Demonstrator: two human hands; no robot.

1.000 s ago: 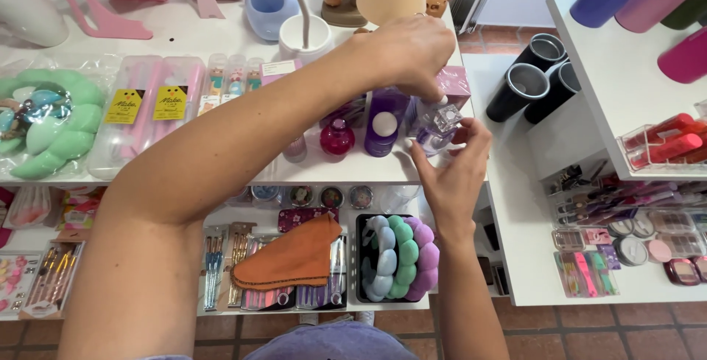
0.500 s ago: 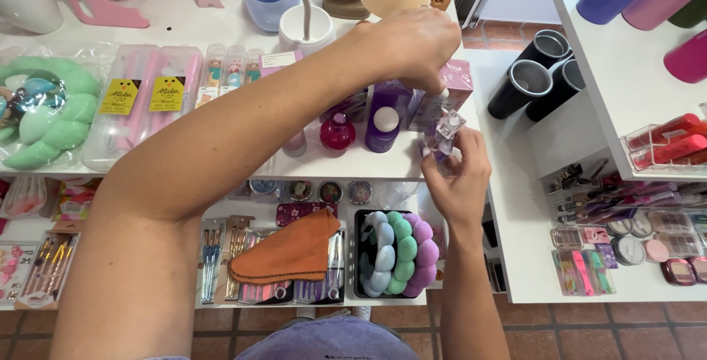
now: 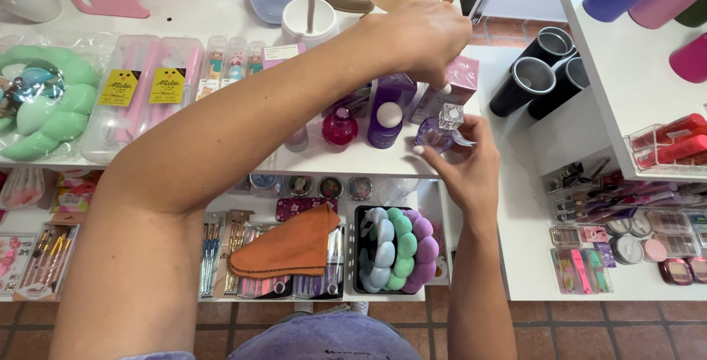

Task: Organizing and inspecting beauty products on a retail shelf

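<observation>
Up at the front edge of the white shelf [image 3: 221,17], the right hand [image 3: 471,168] wraps its fingers around a small lilac glass perfume bottle with a clear faceted cap [image 3: 440,130]. Just behind that bottle, the left hand [image 3: 423,36] pinches something I cannot make out.

Bright, even daylight fills the scene, strongest at the far right, where the white worktop [image 3: 184,14] looks nearly washed out. Shadows are soft and faint. Plastic packaging [image 3: 140,95] at the left carries small glare spots. The left forearm [image 3: 206,161] looms large and slightly soft; straight edges bow toward the corners.
</observation>
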